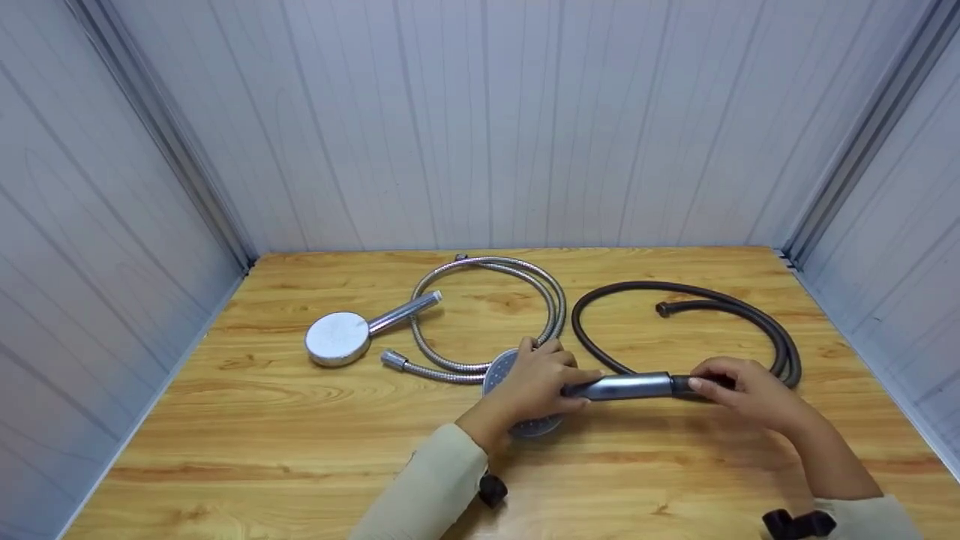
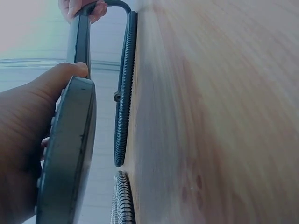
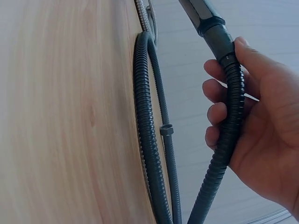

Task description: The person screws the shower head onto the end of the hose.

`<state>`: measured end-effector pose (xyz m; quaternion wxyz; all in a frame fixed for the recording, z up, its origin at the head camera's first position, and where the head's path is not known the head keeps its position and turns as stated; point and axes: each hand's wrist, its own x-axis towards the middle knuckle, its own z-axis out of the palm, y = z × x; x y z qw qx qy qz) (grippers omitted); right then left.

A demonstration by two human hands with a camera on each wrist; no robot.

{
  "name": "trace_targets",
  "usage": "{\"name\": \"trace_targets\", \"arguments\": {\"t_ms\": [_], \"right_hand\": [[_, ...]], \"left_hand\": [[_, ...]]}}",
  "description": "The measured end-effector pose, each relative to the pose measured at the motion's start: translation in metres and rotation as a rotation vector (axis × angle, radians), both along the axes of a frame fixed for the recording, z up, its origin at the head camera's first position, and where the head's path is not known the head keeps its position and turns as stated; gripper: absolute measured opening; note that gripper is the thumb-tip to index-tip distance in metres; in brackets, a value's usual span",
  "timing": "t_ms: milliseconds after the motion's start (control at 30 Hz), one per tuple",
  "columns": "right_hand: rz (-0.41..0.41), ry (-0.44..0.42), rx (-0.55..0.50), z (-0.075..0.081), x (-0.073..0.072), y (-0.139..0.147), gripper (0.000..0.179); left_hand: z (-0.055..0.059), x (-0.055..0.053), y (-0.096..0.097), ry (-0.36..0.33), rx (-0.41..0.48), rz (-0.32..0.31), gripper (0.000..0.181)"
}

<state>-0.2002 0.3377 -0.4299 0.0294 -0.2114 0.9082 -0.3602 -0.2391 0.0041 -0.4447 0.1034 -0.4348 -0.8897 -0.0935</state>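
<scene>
My left hand [image 1: 534,381] grips a dark grey shower head [image 1: 634,385] at its neck, the round face partly hidden under the palm. In the left wrist view, the thumb lies along the neck behind the disc [image 2: 70,154]. The handle points right, toward my right hand [image 1: 754,394]. Curled fingers of that hand hold the end of a black ribbed shower hose [image 3: 231,109], thumb at its connector [image 3: 218,41]. The connector meets the handle's end in line with it. Both shower head and hose end are raised above the wooden table [image 1: 300,450].
Left on the table lies a chrome shower head [image 1: 337,341] with its handle across a coiled chrome hose [image 1: 560,300]. That hose's connector [image 1: 393,360] faces left. The black hose's loop ends in a free nut [image 1: 663,309]. Panelled walls [image 1: 487,135] enclose the back and sides.
</scene>
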Motion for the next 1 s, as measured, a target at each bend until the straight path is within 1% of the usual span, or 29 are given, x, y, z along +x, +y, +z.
{"name": "trace_targets", "arguments": {"t_ms": [167, 267, 367, 533, 700, 867, 1000], "right_hand": [[-0.011, 0.125, -0.033, -0.0053, -0.0005, 0.0, 0.03], [0.01, 0.199, -0.036, -0.0081, -0.0015, 0.0012, 0.026], [0.024, 0.232, -0.03, -0.0099, -0.0023, 0.0024, 0.022], [0.04, 0.197, -0.043, -0.0107, -0.0017, 0.0034, 0.015], [0.068, 0.163, -0.011, -0.0078, -0.0014, 0.0021, 0.011], [0.07, 0.076, 0.021, -0.0035, -0.0012, 0.0006, 0.013], [0.047, 0.045, 0.031, -0.0029, -0.0009, 0.0, 0.019]], "left_hand": [[-0.0004, -0.0002, 0.0002, -0.011, -0.009, 0.0, 0.046], [-0.0009, -0.0003, 0.0005, -0.018, -0.012, -0.005, 0.046], [-0.0013, -0.0003, 0.0006, -0.022, -0.012, -0.003, 0.046], [-0.0003, 0.0003, 0.0006, -0.016, -0.013, 0.003, 0.045], [-0.0003, 0.0001, 0.0003, -0.004, -0.02, 0.003, 0.045], [-0.0012, -0.0003, 0.0, -0.007, -0.027, 0.006, 0.046], [-0.002, -0.0003, 0.0006, -0.017, -0.037, 0.005, 0.047]]}}
